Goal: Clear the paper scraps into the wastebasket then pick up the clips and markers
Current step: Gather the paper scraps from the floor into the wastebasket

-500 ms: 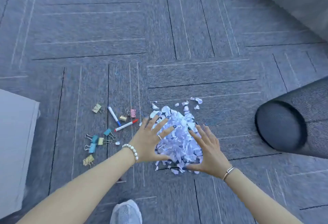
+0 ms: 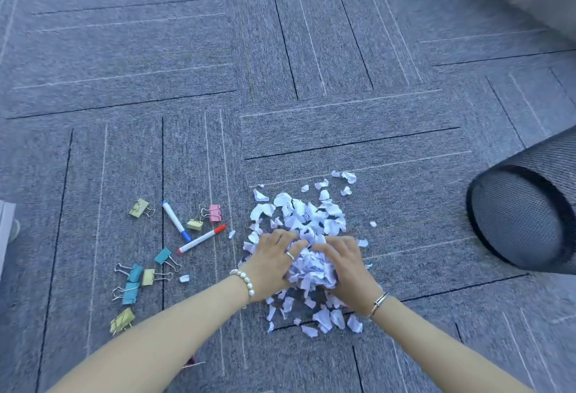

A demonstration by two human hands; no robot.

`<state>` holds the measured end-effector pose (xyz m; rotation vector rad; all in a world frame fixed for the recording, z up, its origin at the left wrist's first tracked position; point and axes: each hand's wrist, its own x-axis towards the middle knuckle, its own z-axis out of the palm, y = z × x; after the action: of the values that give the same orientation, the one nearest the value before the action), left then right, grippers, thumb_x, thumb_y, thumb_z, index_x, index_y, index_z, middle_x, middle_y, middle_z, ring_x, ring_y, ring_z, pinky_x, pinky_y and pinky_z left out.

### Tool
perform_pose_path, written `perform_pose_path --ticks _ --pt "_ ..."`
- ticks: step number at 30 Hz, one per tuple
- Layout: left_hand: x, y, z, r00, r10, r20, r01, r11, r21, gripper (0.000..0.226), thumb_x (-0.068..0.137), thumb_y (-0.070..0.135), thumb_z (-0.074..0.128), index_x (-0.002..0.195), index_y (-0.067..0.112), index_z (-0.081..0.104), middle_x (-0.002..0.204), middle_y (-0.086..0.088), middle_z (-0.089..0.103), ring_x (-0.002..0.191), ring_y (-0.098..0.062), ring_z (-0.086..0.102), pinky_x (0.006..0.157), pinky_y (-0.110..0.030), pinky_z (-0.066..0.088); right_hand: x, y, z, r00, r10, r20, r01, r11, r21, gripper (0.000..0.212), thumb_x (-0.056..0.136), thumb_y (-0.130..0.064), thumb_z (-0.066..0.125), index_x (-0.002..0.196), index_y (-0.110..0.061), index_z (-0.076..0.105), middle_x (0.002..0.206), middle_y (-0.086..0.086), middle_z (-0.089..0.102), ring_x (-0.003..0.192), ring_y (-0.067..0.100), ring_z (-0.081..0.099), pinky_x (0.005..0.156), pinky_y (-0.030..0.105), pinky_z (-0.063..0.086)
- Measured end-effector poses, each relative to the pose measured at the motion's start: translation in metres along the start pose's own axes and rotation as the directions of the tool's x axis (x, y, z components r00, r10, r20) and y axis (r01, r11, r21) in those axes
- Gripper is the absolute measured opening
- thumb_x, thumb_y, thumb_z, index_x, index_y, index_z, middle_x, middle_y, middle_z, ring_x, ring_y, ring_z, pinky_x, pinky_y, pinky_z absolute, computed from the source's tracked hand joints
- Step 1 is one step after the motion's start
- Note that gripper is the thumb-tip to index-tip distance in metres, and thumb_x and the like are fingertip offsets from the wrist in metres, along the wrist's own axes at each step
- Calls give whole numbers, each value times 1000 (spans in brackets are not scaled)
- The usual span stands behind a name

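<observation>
I am only starting: my left hand [image 2: 270, 263] and right hand [image 2: 344, 263] have fingers curled round a clump of paper scraps [image 2: 307, 268] on the floor, the wastebasket [image 2: 526, 221] looks empty on its side to my right, and the clips [image 2: 132, 283] and markers [image 2: 176, 221] lie untouched to my left.

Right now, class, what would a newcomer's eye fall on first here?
The heap of white paper scraps mid-carpet, with both hands, left and right, bunching a clump. Left of it lie coloured binder clips and two markers; a black mesh wastebasket lies tipped at right.
</observation>
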<state>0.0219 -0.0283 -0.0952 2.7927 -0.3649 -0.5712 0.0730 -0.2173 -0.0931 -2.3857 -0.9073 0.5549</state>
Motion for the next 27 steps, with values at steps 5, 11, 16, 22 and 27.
perform_pose_path --ticks 5,11,16,22,27 --pt "5 5 -26 999 14 -40 -17 997 -75 70 79 13 59 135 21 17 131 -11 34 114 -23 23 101 -41 26 6 -8 -16 999 -20 -44 22 998 54 66 61 8 59 115 -25 38 113 8 45 99 20 28 87 33 35" --pt "5 12 -92 980 66 -185 -76 996 -48 75 75 21 69 133 20 22 127 -13 40 116 -28 34 102 -39 26 15 -36 -79 991 -71 -113 76 996 44 58 67 -10 72 115 -23 42 114 7 45 100 20 30 83 26 28" --pt "5 23 -163 943 155 -294 -156 988 18 75 70 20 74 127 24 26 119 -9 45 106 -20 34 97 -41 35 16 -66 -146 973 -96 -210 105 994 30 53 69 -11 73 115 -18 48 114 6 46 101 20 32 84 27 29" --pt "16 60 -263 865 284 -413 -265 959 105 69 68 21 76 120 21 31 108 -11 51 98 -20 36 89 -44 43 4 -94 -238 929 -112 -352 132 991 32 53 70 -14 72 114 -24 45 111 7 46 100 22 33 86 28 28" --pt "56 124 -334 809 403 -427 -344 915 212 66 69 29 75 119 19 33 106 -15 53 95 -31 48 82 -48 45 -27 -84 -320 866 -69 -495 73 997 -11 61 67 -12 75 110 -33 39 107 3 46 97 21 34 84 30 31"
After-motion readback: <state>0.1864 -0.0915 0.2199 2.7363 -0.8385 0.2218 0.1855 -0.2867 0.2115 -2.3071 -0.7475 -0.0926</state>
